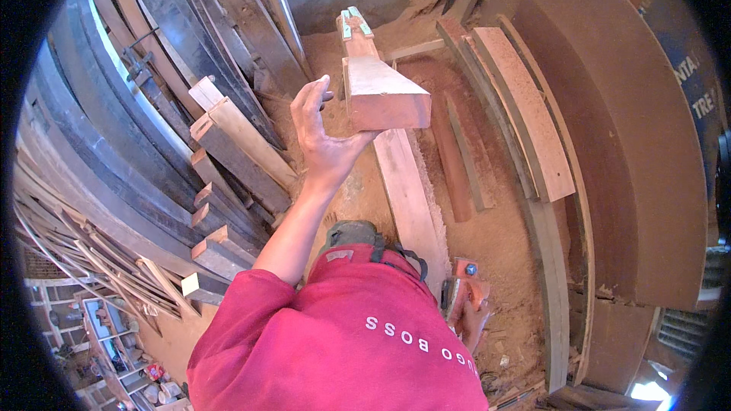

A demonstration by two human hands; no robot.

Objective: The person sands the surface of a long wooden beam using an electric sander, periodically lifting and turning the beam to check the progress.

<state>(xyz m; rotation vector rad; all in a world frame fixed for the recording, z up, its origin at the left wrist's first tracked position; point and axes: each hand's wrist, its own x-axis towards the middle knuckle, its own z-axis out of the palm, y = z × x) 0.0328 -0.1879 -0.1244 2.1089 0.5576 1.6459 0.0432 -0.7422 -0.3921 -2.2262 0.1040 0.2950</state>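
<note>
A squared wooden beam (388,110) rises toward me, its near end face showing and its far part narrowing away. My left hand (326,125) supports this raised end, the thumb running under it and the curled fingers standing at its left side. Part of the thumb is hidden by the wood. Down at my right side, my right hand (474,323) grips an orange-red planer (466,289) with a blue knob, partly hidden by my shirt. Between the two hands a long pale timber (407,194) runs away from me, with a rough, fuzzy right edge.
Dark boards (164,0) lean on the left, with several squared posts (240,133) beside them. To the right, planks (521,110) lie along a large brown panel (609,144). Pale green pieces (355,21) sit at the beam's far end. Sawdust covers the floor (506,259).
</note>
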